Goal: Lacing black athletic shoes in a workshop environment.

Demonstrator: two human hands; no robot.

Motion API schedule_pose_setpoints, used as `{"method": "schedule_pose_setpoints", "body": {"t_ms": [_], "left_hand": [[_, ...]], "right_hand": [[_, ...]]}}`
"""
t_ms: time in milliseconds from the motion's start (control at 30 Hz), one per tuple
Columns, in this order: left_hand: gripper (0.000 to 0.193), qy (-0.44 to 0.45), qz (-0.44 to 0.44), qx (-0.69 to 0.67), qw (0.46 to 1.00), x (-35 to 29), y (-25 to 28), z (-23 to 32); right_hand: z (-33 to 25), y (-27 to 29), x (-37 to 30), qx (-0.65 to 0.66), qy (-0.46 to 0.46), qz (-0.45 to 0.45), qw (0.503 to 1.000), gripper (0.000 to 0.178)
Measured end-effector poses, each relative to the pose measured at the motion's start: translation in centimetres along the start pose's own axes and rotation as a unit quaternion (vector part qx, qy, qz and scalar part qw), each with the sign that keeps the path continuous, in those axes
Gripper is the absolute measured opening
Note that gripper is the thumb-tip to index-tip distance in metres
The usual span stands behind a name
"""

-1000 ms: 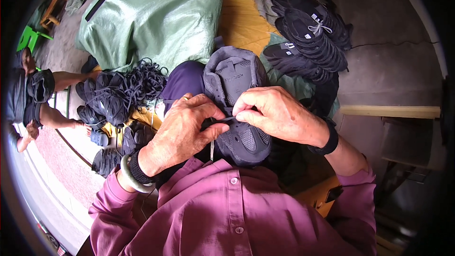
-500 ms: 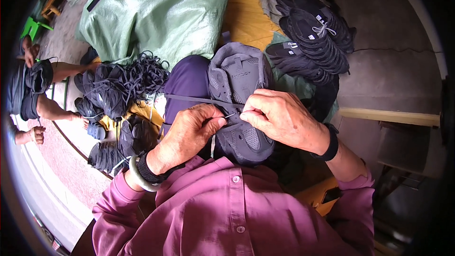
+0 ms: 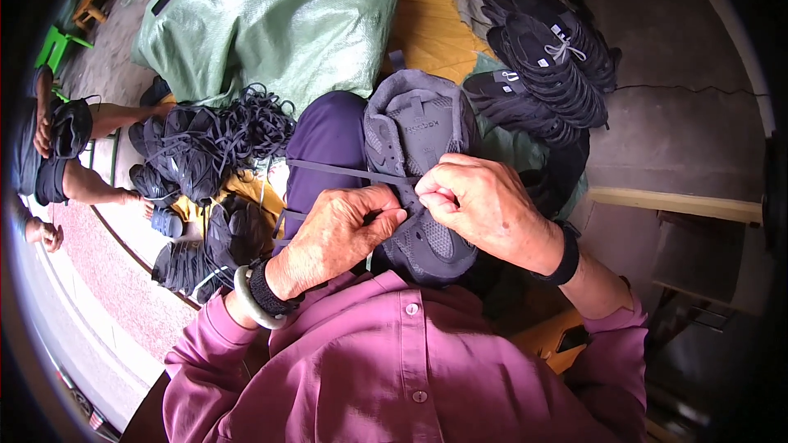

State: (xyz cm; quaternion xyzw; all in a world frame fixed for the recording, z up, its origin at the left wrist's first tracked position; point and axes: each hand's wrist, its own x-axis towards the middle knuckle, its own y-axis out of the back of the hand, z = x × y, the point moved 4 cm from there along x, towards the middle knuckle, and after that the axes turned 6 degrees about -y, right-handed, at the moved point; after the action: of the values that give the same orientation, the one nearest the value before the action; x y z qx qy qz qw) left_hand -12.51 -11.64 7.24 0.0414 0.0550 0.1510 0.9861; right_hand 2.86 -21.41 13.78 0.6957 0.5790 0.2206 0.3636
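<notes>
A dark grey sneaker (image 3: 419, 131) lies on my lap against my purple-trousered knee (image 3: 328, 127), its heel opening away from me and its toe toward me. One flat grey shoelace (image 3: 349, 171) stretches from the left over the knee to the sneaker's eyelets. My right hand (image 3: 492, 209) is closed in a pinch where the lace meets the sneaker's right side. My left hand (image 3: 336, 226) is closed too, thumb against forefinger, just above the sneaker's front left part. What lies between its fingertips is hidden.
Black shoes (image 3: 193, 148) and a tangle of loose laces (image 3: 254, 127) lie at left. Stacked black shoes (image 3: 550, 57) stand at right. Beyond are a green woven sack (image 3: 271, 25) and yellow sheeting (image 3: 427, 29). Another person's leg (image 3: 94, 184) and hand (image 3: 43, 131) show far left.
My left hand has shifted slightly right, closer to my right hand. The thin shiny tip seen at its fingers before is now hidden. The other person's upper hand has moved down.
</notes>
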Motion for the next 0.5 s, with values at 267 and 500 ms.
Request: {"method": "schedule_pose_setpoints", "body": {"t_ms": [267,500], "left_hand": [[0.018,0.008,0.029,-0.003,1.000,-0.4,-0.9,0.1],[0.018,0.064,0.075,-0.143,0.985,0.5,-2.4,-0.6]], "right_hand": [[0.2,-0.3,0.3,0.023,0.014,-0.002,1.000,0.006],[0.5,-0.8,0.7,0.026,-0.014,-0.034,0.999,0.003]]}}
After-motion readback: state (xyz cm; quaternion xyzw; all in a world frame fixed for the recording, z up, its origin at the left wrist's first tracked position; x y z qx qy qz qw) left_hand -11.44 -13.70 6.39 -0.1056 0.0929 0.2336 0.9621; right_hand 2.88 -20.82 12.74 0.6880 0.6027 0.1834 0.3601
